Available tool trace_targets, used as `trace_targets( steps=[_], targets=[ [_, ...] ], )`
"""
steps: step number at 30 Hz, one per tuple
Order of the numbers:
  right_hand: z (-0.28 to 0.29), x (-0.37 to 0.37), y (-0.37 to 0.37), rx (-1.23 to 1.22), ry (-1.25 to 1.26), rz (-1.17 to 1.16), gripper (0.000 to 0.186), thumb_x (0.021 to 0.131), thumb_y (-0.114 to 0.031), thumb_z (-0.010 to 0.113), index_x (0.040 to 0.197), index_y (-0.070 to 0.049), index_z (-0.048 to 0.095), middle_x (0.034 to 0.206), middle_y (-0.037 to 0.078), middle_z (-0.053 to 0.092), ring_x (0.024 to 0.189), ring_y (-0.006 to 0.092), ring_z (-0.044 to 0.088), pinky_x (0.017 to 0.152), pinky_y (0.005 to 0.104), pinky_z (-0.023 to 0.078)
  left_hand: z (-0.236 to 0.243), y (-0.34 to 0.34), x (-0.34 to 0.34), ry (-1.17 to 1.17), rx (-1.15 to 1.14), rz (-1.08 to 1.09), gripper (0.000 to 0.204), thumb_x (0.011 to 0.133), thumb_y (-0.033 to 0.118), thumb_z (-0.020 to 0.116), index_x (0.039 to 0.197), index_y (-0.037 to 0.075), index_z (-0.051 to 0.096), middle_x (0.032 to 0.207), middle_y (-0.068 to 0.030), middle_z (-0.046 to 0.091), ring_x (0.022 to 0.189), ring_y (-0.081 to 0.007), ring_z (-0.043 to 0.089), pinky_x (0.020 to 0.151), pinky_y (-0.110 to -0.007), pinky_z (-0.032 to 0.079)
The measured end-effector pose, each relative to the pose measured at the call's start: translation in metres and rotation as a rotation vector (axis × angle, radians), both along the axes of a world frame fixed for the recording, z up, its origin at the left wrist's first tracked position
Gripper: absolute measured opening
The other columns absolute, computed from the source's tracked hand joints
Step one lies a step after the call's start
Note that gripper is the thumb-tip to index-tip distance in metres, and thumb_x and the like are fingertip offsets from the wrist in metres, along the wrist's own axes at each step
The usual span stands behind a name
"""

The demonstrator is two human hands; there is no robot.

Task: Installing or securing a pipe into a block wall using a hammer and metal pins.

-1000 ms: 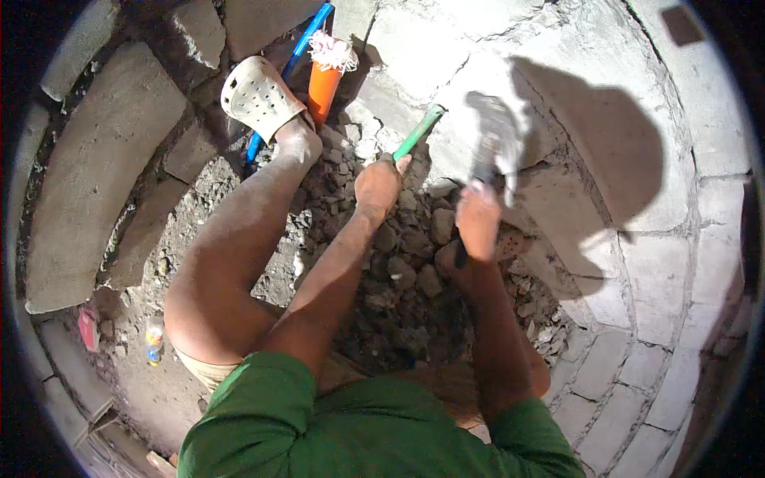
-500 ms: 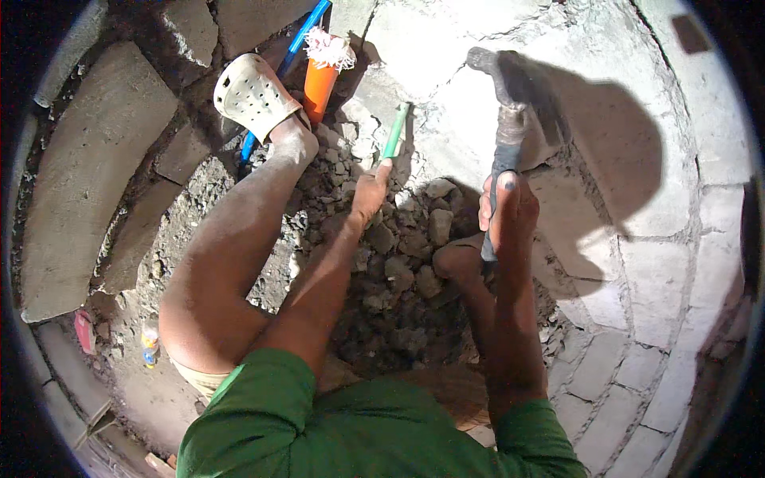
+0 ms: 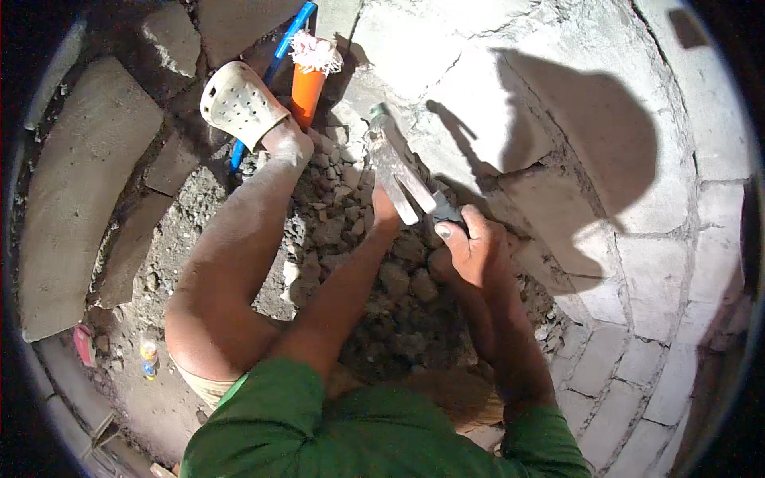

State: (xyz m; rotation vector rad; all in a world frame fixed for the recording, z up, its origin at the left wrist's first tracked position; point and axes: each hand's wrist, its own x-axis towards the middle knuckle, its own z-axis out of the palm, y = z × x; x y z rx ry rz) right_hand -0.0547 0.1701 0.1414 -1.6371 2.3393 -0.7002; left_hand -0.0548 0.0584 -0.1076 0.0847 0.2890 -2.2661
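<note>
My right hand [image 3: 476,243] is closed round the dark handle of a claw hammer [image 3: 394,163]. The hammer is lowered to the left, its two claw prongs toward me and its head over my left hand. My left hand [image 3: 386,209] is partly covered by the hammer and grips a green chisel-like rod [image 3: 379,110]. Only the far part of the rod shows beyond the hammer head, against the pale broken masonry. I cannot tell whether hammer and rod touch. Loose stone rubble [image 3: 398,279] lies beneath both hands.
My left foot, in a cream clog [image 3: 239,103], stands beside an orange cone-shaped container [image 3: 306,92] topped with white shreds. A blue bar [image 3: 287,44] runs behind them. Stone slabs [image 3: 88,191] lie to the left, and a pale block wall [image 3: 661,279] curves along the right.
My right hand has swung the hammer from upright on the right down and left over my left hand. The hammer now covers most of the green rod.
</note>
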Motion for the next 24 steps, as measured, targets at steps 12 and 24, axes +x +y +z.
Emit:
trace_targets(
  steps=[12, 24],
  targets=[
    [-0.013, 0.001, 0.039, 0.267, -0.286, -0.038, 0.048, 0.083, -0.046, 0.069, 0.079, -0.001, 0.055, 0.069, 0.022, 0.06, 0.067, 0.0416, 0.061, 0.059, 0.045, 0.047, -0.008, -0.006, -0.014, -0.574, -0.322, -0.312, 0.023, 0.09, 0.011, 0.057, 0.105, -0.006, 0.062, 0.093, -0.0173, 0.069, 0.088, -0.0259, 0.067, 0.079, -0.035, 0.051],
    [-0.002, -0.01, 0.038, 0.37, -0.033, -0.034, 0.05, 0.083, -0.051, 0.066, 0.08, -0.002, 0.058, 0.075, 0.022, 0.062, 0.073, 0.0432, 0.063, 0.062, 0.0481, 0.048, -0.002, 0.012, -0.046, -0.624, -0.329, -0.506, 0.016, 0.09, 0.012, 0.056, 0.093, -0.003, 0.061, 0.084, -0.0129, 0.066, 0.086, -0.0241, 0.064, 0.078, -0.036, 0.048]
  ],
)
